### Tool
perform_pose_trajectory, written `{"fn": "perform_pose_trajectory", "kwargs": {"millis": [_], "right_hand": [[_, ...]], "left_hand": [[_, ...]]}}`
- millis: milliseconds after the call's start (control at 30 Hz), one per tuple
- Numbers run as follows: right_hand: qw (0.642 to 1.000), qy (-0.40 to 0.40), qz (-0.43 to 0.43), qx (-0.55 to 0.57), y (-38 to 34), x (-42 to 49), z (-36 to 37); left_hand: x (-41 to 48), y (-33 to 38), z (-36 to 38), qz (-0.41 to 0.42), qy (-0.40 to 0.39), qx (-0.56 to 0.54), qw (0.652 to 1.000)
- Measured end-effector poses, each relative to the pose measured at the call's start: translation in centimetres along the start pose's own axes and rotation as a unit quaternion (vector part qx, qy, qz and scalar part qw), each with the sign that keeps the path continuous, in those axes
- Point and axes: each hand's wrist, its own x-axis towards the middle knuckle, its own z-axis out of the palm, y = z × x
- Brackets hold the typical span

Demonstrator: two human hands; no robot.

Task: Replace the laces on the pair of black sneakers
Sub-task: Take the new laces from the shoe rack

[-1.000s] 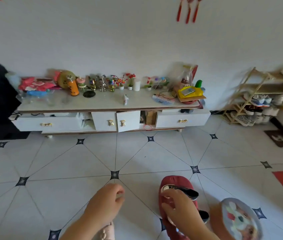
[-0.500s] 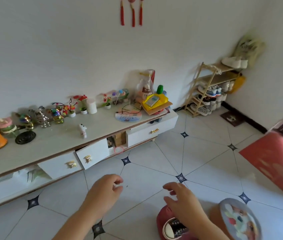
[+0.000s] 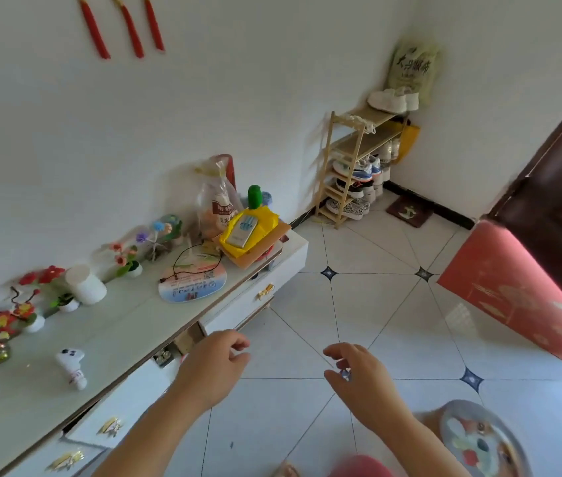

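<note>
Left hand (image 3: 214,368) hovers over the tiled floor (image 3: 375,304), fingers loosely curled, holding nothing; right hand (image 3: 363,383) likewise, near the low cabinet (image 3: 135,332).

The only black sneakers (image 3: 349,185) we can make out stand on the wooden shoe rack (image 3: 369,142), on its second shelf from the bottom. They have dark uppers and white soles and sit upright, side by side. Their laces are too small to tell.
</note>
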Motion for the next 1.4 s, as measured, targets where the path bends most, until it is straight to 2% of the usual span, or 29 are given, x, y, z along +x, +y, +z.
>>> {"fn": "perform_pose_trajectory", "kwargs": {"millis": [133, 367, 567, 800, 900, 1000, 1200, 1400], "right_hand": [[1.0, 0.015, 0.023, 0.006, 0.7, 5.8, -3.7], [0.993, 0.053, 0.102, 0.02, 4.1, 14.0, -8.8], [0.983, 0.086, 0.16, 0.019, 6.7, 23.9, -14.2], [0.965, 0.129, 0.224, 0.039, 10.5, 32.5, -21.8], [0.958, 0.143, 0.246, 0.045, 13.6, 36.2, -25.0], [0.959, 0.146, 0.24, 0.044, 17.2, 41.2, -28.8], [0.975, 0.103, 0.197, 0.009, 24.2, 51.5, -39.5], [0.985, 0.073, 0.155, -0.018, 29.0, 61.7, -49.8]], "left_hand": [[8.3, 3.4, -0.8, 0.04, -0.016, 0.015, 0.999], [21.4, 9.4, 1.3, 0.09, -0.09, 0.029, 0.991], [35.2, 15.9, 3.1, 0.169, -0.128, 0.079, 0.974], [49.1, 24.2, 5.1, 0.199, -0.199, 0.101, 0.954], [54.2, 28.0, 7.0, 0.211, -0.204, 0.109, 0.95], [59.4, 31.7, 9.6, 0.205, -0.206, 0.122, 0.949], [68.6, 41.0, 14.1, 0.162, -0.185, 0.121, 0.962], [75.8, 48.3, 14.8, 0.119, -0.125, 0.092, 0.981]]}}
